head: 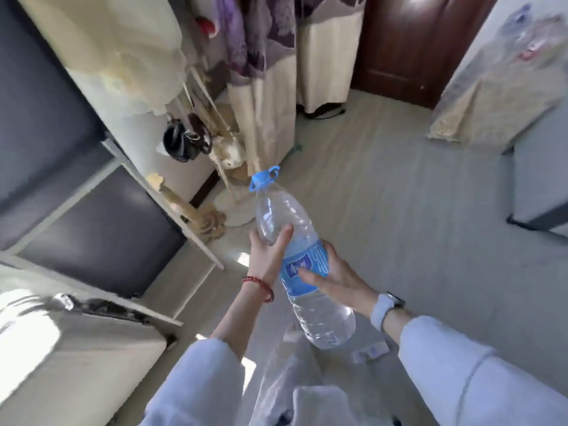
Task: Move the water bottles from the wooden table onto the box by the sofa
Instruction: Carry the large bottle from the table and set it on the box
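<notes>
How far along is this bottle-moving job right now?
Partway. One large water bottle with a blue cap is in mid-carry above the floor: the left hand holds its upper body and the right hand grips around the blue label. Neither the wooden table nor the box by the sofa is clearly in view, so bottles already moved or left cannot be counted. This bottle is not yet set down.

Both hands, left hand [266, 253] and right hand [335, 273], hold a tilted water bottle [302, 262].
</notes>
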